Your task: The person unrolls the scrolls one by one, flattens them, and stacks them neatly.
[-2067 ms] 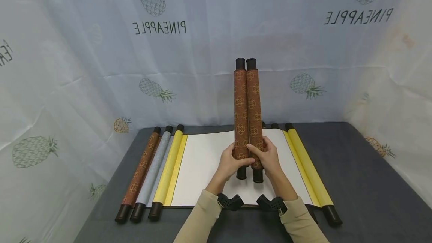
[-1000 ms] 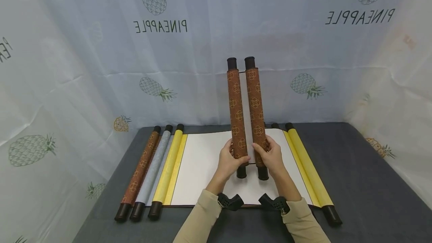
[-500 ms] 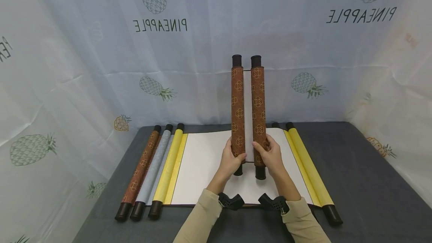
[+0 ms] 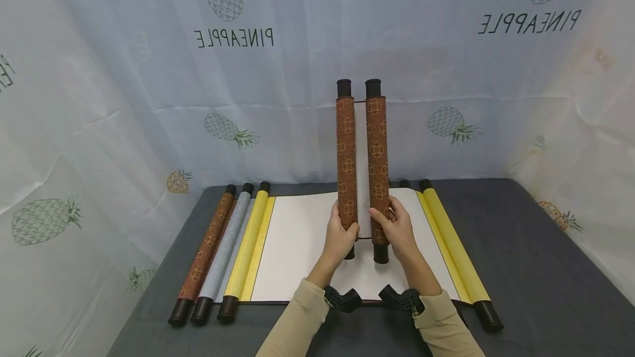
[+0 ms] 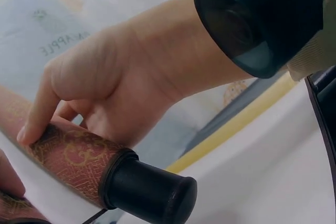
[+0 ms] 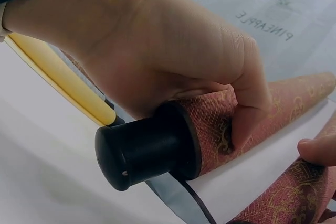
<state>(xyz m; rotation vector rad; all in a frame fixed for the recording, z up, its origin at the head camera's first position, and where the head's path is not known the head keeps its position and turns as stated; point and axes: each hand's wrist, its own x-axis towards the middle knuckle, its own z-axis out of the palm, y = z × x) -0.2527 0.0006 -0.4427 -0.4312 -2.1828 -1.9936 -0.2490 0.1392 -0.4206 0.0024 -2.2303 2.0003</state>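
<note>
Held up above the table is a brown scroll (image 4: 376, 164) with a gold flower pattern and black end knobs. Its two rolls stand nearly upright, slightly apart, with a narrow strip of white paper (image 4: 362, 169) between them. My left hand (image 4: 339, 236) grips the left roll near its lower end, thumb in front. On the right roll, my right hand (image 4: 398, 230) holds the lower part, its thumb across the front. The left wrist view shows a black knob (image 5: 152, 190) below the left fingers. In the right wrist view the right thumb presses the patterned cloth (image 6: 215, 129).
A yellow scroll (image 4: 246, 241) lies unrolled, white sheet (image 4: 297, 241) spread across the dark table (image 4: 536, 269); its other roll (image 4: 456, 241) is at right. Beside it at left are a grey-blue roll (image 4: 226, 244) and a brown roll (image 4: 207, 244). A pineapple-print curtain (image 4: 307, 70) hangs behind.
The two brown rolls, touching at first, have parted, and white paper shows between them. Since then both hands have shifted slightly, and the rolls stand more parallel.
</note>
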